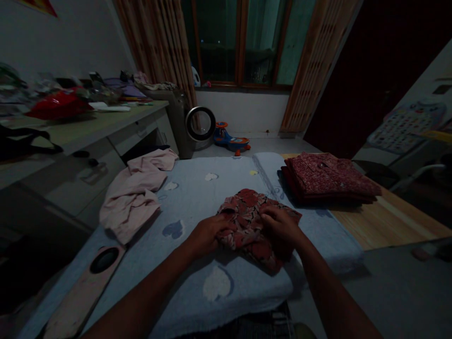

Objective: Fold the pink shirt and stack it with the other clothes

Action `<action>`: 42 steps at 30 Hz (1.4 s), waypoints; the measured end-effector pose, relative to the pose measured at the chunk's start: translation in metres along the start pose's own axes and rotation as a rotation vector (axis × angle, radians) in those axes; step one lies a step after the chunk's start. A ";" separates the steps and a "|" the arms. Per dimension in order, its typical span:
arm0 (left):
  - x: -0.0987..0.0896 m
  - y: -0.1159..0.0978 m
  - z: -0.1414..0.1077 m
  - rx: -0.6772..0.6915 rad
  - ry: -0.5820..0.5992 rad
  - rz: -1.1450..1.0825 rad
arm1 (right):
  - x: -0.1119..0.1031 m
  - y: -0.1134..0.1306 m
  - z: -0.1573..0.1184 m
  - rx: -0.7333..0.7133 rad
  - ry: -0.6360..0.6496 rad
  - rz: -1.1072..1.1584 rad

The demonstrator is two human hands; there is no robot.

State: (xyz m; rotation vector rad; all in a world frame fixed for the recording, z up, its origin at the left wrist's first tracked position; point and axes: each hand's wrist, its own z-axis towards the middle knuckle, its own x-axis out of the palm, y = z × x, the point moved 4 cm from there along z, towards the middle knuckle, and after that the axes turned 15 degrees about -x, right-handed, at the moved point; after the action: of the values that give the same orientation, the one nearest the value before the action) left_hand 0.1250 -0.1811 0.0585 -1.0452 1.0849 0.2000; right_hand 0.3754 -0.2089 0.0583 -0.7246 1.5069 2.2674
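The left hand [207,234], fingers curled nearly closed, holds the left edge of a floral garment [250,207]; the right hand [282,227], similarly bent, grips its right side. A pink cloth [136,190] lies crumpled at left, the garment centrally on the blue cover [192,202], folded red clothes [328,176] at right.

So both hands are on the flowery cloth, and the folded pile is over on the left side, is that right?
Not quite: the head view shows the folded pile on the right side. The left hand and right hand are on the flowery cloth.
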 end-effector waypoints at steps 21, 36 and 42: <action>-0.053 0.068 -0.101 -0.314 -0.063 0.514 | -0.032 -0.052 0.063 0.167 -0.309 0.299; -0.065 0.080 -0.072 -0.450 -0.116 0.487 | 0.031 -0.024 0.048 -0.201 0.258 -0.515; -0.025 0.094 -0.048 -0.447 0.116 0.530 | 0.008 -0.024 0.074 -0.139 0.380 -0.401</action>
State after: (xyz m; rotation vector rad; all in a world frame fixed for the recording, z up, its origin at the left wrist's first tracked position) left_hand 0.0261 -0.1603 0.0188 -1.1504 1.4490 0.8469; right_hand 0.3642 -0.1321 0.0590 -1.4232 1.2104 2.0142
